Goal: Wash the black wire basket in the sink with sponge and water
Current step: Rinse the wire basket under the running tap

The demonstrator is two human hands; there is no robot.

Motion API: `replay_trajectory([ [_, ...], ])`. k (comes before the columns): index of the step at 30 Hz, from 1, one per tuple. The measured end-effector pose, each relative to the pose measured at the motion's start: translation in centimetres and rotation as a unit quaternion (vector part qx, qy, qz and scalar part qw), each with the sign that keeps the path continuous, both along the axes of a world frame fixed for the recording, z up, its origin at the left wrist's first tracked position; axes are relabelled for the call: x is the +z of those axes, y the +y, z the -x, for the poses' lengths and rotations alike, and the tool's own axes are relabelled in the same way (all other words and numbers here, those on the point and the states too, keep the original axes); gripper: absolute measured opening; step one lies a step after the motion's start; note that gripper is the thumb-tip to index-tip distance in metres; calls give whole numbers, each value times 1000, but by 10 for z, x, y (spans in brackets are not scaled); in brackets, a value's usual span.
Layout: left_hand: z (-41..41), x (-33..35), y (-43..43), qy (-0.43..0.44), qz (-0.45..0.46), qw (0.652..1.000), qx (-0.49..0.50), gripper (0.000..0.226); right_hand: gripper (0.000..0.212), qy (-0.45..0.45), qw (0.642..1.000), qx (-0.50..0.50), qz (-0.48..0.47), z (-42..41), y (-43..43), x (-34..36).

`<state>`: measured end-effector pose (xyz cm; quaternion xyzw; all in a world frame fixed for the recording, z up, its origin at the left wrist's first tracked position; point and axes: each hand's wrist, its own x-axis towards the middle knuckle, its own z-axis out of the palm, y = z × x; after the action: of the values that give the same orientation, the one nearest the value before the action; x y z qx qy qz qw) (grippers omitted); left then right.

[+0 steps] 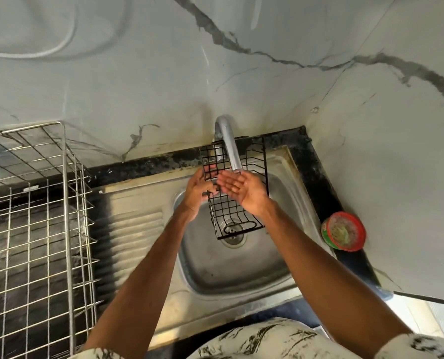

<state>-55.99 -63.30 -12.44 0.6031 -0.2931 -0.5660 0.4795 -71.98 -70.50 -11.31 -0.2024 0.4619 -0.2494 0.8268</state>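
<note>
Two hands are working over the steel sink [241, 275] in the head view. The left hand [199, 194] is gripping the left edge of the black wire basket [228, 206], fingers curled round its wires. The basket is hanging tilted above the drain [232, 235], its upper end behind the tap [228, 143]. The right hand [243, 191] is lying palm up, fingers straight, just below the spout and over the basket. A marble-veined wall [267, 86] is backing a black counter edge [151, 164]. A silver wire rack [34, 229] is standing at left, a red-rimmed tub [344, 231] at right.
</note>
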Motion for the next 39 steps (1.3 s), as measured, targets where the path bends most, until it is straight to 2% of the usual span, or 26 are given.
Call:
replay_trajectory([
  [4, -4, -2, -1, 11, 10, 1000, -2, 57, 64, 14, 997, 61, -34, 6, 22, -22],
  [6, -5, -3, -1, 27, 17, 999, 3, 60, 70, 90, 991, 94, -23, 8, 31, -28],
  [9, -4, -6, 0, 37, 10, 999, 11, 66, 69, 241, 962, 129, 0, 4, 39, -30],
  [11, -3, -6, 2, 35, 2, 999, 15, 69, 71, 295, 942, 151, 51, 1, 39, -24],
  [12, -2, -4, 2, 32, 2, 999, 16, 68, 74, 293, 940, 156, 79, 0, 35, -19],
  [14, -2, -1, 2, 26, 7, 1000, 9, 60, 76, 219, 959, 140, 110, -1, 24, -7],
  [16, -1, 0, 3, 30, 8, 1000, 3, 53, 77, 130, 980, 102, 107, 0, 11, 3],
  [18, -1, -2, 5, 37, 4, 999, 3, 50, 78, 99, 987, 81, 94, 1, 7, 5],
  [20, 0, -5, 6, 39, -2, 999, 7, 52, 83, 132, 981, 106, 94, 6, 14, -2],
  [23, 1, -7, 7, 37, -10, 999, 7, 56, 88, 240, 950, 180, 92, 15, 30, -16],
  [25, 2, -6, 9, 40, -10, 999, 11, 55, 86, 288, 933, 194, 93, 17, 34, -18],
  [27, 3, -2, 11, 49, -12, 998, 28, 55, 80, 303, 933, 162, 110, 15, 32, -15],
  [30, -1, 2, 11, 60, -22, 996, 57, 51, 61, 264, 949, 71, 157, 15, 29, -13],
  [32, -3, 0, 14, 55, -35, 996, 61, 45, 48, 252, 955, 28, 152, 13, 35, -9],
  [34, -1, -3, 22, 44, -64, 995, 64, 39, 36, 310, 933, 54, 175, 8, 45, -7],
  [37, 9, -1, 39, 33, -89, 992, 88, 30, 24, 427, 844, 192, 261, 9, 59, -1],
  [39, 17, 7, 50, 29, -107, 989, 96, 26, 24, 419, 831, 219, 292, 19, 68, 12],
])
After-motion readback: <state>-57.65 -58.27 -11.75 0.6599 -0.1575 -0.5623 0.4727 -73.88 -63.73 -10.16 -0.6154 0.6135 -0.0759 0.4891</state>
